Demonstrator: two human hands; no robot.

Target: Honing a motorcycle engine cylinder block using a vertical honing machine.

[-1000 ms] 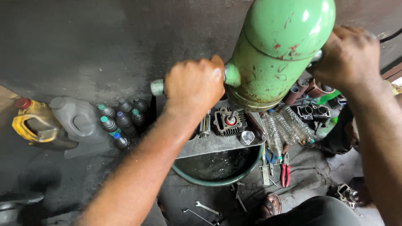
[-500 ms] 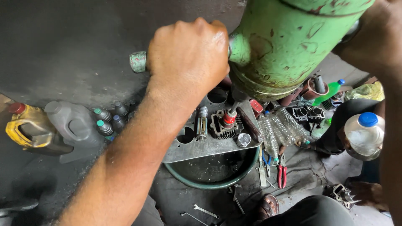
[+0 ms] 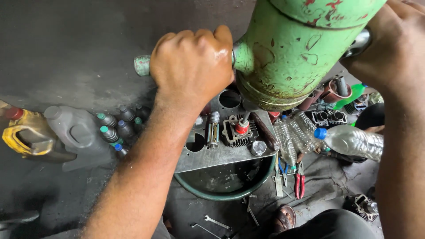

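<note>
The green machine [image 3: 301, 48] had come nearer and larger than half a second before. The left hand [image 3: 192, 62] was clenched around its side handle [image 3: 142, 65]; the right hand [image 3: 392, 48] gripped the opposite handle. Below sat an engine head [image 3: 239, 130] on a metal plate [image 3: 208, 157], over a green basin [image 3: 221, 194], bottles [image 3: 113, 128] to the left.

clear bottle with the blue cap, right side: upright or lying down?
Lying down. The clear bottle is on its side, blue cap pointing left, body running right behind the right forearm.
</note>
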